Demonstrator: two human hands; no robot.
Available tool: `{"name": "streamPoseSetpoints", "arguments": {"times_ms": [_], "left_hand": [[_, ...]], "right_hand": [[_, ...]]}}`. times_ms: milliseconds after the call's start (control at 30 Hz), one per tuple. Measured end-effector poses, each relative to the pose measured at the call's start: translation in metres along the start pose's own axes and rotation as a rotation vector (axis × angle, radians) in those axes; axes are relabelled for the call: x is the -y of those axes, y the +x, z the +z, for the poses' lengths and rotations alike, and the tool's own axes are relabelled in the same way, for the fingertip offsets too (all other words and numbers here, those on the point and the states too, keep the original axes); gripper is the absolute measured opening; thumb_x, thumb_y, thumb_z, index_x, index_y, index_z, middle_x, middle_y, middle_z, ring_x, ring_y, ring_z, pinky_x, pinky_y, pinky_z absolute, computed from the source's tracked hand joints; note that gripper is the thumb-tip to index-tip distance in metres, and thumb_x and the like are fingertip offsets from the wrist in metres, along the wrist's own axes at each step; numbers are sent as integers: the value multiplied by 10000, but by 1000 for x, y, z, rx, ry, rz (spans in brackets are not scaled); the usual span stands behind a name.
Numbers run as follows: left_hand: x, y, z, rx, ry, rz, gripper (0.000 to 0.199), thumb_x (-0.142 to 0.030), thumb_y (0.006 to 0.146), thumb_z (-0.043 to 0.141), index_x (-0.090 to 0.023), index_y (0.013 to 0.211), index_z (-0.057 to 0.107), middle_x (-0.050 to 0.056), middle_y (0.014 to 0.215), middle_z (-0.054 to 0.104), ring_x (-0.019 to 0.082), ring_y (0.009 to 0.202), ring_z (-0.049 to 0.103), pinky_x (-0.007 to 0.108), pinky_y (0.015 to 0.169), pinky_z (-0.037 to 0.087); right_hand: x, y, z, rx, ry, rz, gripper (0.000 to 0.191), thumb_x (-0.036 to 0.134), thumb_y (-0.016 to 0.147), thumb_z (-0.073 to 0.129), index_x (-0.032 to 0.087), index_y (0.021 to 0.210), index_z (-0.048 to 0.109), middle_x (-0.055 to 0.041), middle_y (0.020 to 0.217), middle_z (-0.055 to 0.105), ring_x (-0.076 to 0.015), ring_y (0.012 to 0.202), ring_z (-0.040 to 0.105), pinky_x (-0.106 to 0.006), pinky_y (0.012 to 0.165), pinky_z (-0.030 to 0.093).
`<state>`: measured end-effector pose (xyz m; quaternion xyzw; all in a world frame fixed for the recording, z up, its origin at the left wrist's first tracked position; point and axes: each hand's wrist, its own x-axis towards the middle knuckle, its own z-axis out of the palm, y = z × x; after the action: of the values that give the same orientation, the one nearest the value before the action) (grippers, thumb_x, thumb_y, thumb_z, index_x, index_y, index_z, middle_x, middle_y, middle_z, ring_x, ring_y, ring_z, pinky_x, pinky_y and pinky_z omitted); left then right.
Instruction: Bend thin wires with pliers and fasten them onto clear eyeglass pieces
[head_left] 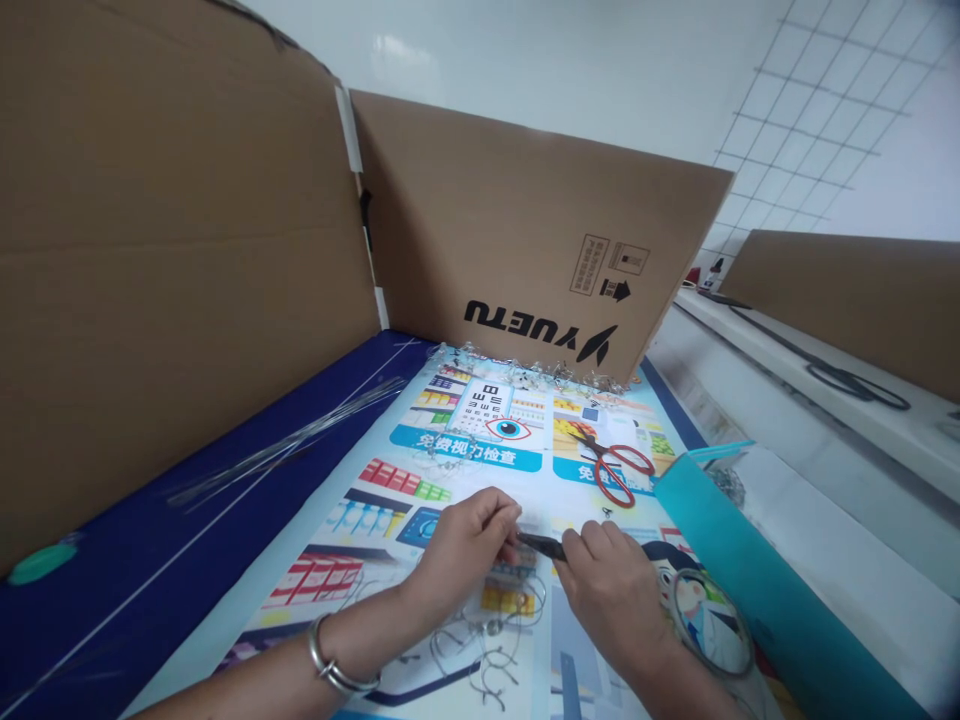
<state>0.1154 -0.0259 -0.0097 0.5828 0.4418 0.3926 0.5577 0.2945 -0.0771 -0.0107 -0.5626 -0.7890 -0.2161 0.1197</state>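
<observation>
The dark tool (543,545) is in the right hand (619,595), between the two hands and above the printed sheet (517,495) on the table (225,505). Its long axis lies almost crosswise, sloping slightly: the narrow tip points left and a little away from the person, at the fingertips of the left hand (469,545), while the other end runs into the right fist. Whether the tip touches those fingers cannot be told. The right grip is clamped on the tool; the left grip has thumb and fingers together, and anything pinched there is too small to make out. Thin bent wire pieces (491,675) lie below the left hand. Red-handled scissors (616,470) lie beyond the right hand, blades pointing away and to the left.
</observation>
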Motion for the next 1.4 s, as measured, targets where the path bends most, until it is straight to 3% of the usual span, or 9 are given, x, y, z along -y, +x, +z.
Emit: {"name": "streamPoseSetpoints", "arguments": {"times_ms": [400, 767, 1400], "left_hand": [[1, -2, 0, -48, 75, 51, 202, -345, 828, 448, -189, 748, 550, -28, 631, 584, 137, 539, 618, 237, 538, 466], [7, 0, 2, -71, 34, 46, 229, -373, 838, 441, -184, 750, 537, -10, 657, 615, 144, 553, 622, 249, 546, 478], [2, -5, 5, -72, 10, 46, 205, -352, 835, 442, -189, 751, 534, -23, 645, 598, 133, 538, 611, 239, 537, 465]], "right_hand": [[4, -3, 6, 61, 107, 76, 118, 302, 808, 550, 213, 736, 519, -13, 715, 510, -172, 703, 429, -289, 600, 229], [3, 2, 0, 15, 60, 74, 175, 343, 832, 505, 203, 730, 525, -35, 718, 496, -185, 712, 420, -305, 635, 247], [4, -1, 4, 47, 36, 74, 96, 291, 791, 564, 215, 753, 520, -24, 726, 513, -190, 709, 443, -302, 607, 248]]}}
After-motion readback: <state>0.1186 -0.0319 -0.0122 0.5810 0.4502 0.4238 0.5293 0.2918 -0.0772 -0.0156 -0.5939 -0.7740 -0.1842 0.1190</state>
